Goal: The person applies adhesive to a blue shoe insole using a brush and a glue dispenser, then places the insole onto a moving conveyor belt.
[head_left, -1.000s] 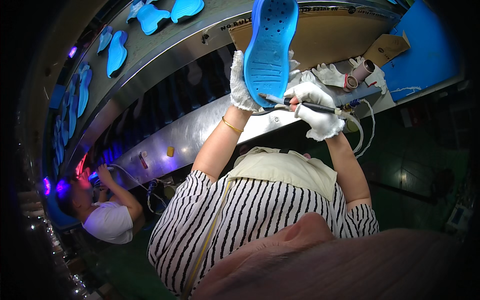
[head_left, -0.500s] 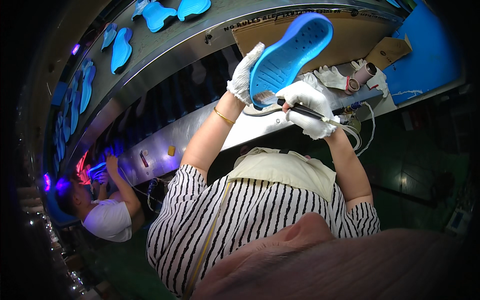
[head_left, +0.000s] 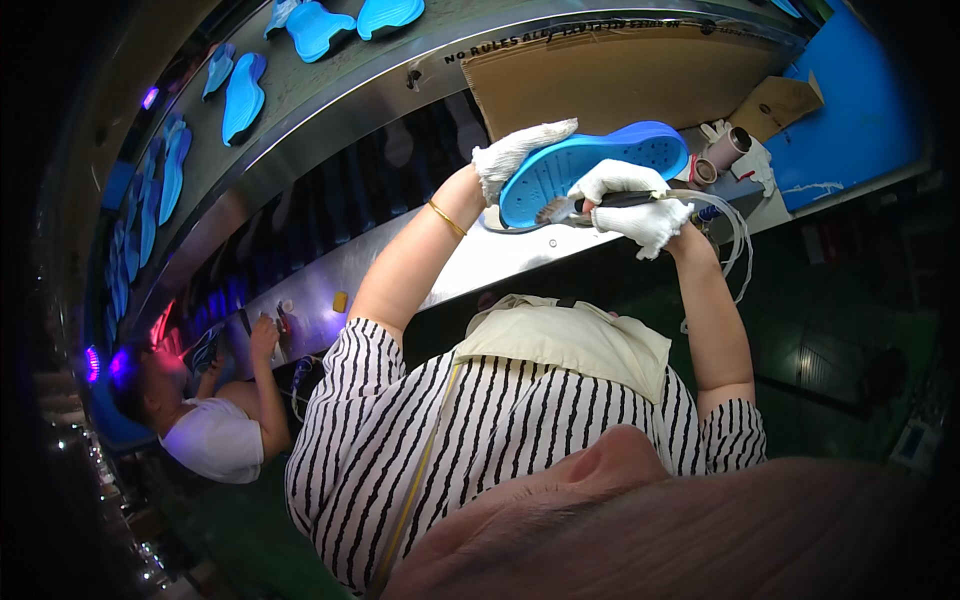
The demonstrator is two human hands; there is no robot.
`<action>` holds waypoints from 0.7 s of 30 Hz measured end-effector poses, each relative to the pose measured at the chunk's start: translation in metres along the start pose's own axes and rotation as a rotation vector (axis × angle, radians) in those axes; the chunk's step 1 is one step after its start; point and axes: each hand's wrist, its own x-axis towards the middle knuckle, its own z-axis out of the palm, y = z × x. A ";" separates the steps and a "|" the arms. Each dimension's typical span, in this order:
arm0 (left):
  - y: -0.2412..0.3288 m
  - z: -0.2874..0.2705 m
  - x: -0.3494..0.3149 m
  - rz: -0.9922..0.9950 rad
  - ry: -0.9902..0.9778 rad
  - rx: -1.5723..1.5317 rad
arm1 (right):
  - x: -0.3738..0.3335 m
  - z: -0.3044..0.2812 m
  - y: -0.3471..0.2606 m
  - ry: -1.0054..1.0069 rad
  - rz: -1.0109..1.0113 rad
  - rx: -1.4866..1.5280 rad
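A bright blue shoe sole (head_left: 548, 178) is held up over the bench, tilted, its dotted and grooved face toward me. My left hand (head_left: 512, 156), in a white knit glove, is closed on its far left edge. My right hand (head_left: 632, 205), gloved too, with fingertips showing, grips a dark-handled brush (head_left: 556, 209). Its bristles are at the sole's near left end; whether they touch it I cannot tell. Pale thin tubing (head_left: 738, 232) loops away by my right wrist.
A conveyor belt (head_left: 400, 55) at the back carries several blue soles (head_left: 243, 98). Cardboard (head_left: 600, 85) leans against its edge. A pinkish cylinder (head_left: 728, 148) stands by loose gloves (head_left: 757, 166) on the metal bench (head_left: 450, 270). A co-worker (head_left: 215, 435) sits to the left.
The sole has swung lower, its far end turning to the right and down. My left hand has slid along its edge, and my right hand with the brush has shifted slightly.
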 end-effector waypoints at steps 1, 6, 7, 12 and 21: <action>0.001 -0.001 0.000 -0.020 -0.010 0.017 | 0.000 -0.007 0.004 -0.018 -0.013 -0.002; -0.002 0.003 -0.007 -0.019 0.032 -0.031 | -0.018 -0.028 0.003 0.051 -0.028 0.015; -0.005 0.001 -0.008 0.026 0.012 -0.110 | -0.021 -0.020 -0.005 0.116 0.051 0.202; -0.029 -0.001 0.008 0.217 -0.220 -0.565 | -0.013 0.028 -0.017 0.479 -0.112 0.016; -0.052 -0.001 0.010 0.322 -0.241 -0.652 | -0.012 0.031 -0.016 0.437 -0.060 0.354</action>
